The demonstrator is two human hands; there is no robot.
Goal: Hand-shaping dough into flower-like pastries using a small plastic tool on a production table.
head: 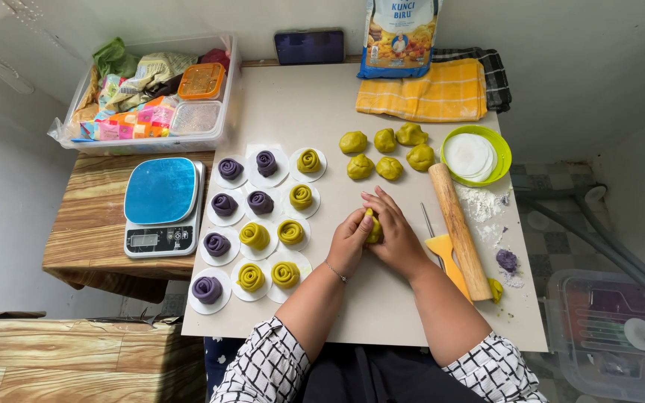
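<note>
My left hand and my right hand are cupped together around a piece of yellow-green dough just above the beige board. Only a sliver of the dough shows between my fingers. To the left lie rows of shaped spiral buns on white paper rounds, purple ones on the outer columns and yellow-green ones nearer my hands. Several plain yellow-green dough balls sit beyond my hands.
A wooden rolling pin, a yellow scraper and a bit of purple dough lie at right. A green bowl of paper rounds, a yellow cloth, a flour bag, a blue scale and a plastic bin surround the board.
</note>
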